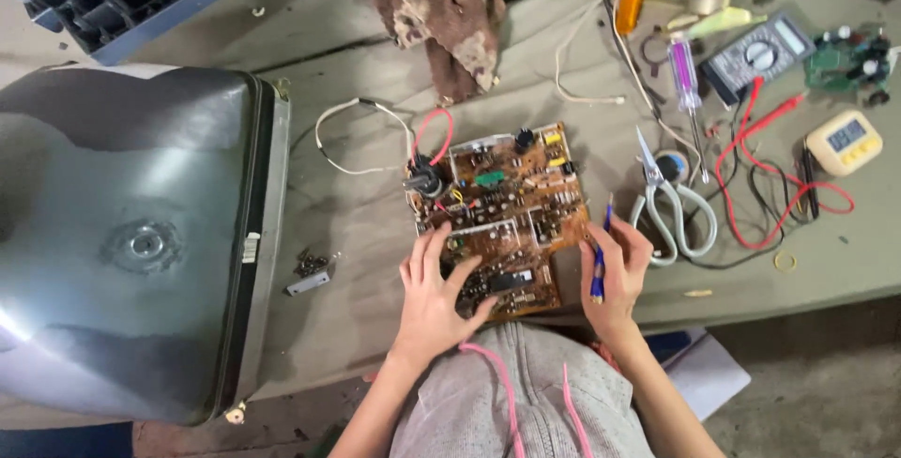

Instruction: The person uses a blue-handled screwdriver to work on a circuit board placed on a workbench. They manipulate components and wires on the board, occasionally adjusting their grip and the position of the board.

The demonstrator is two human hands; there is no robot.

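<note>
While our left hand (434,291) lies flat with fingers spread on the near edge of the circuit board (502,219), our right hand (615,270) pinches a blue tool (601,256) at the board's right edge. Steady pressure seems advisable. Scissors (668,206) and red leads (770,176) crowd right of the board; the picture tube (131,233) sits left.

The picture tube (131,233) is cut off at the left edge; circuit board (502,219) parts too small to tell.

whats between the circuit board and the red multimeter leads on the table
In the head view, scissors with pale grey handles lie between the circuit board and the red leads. The right hand, holding a blue pen, sits at the board's right edge.
</note>
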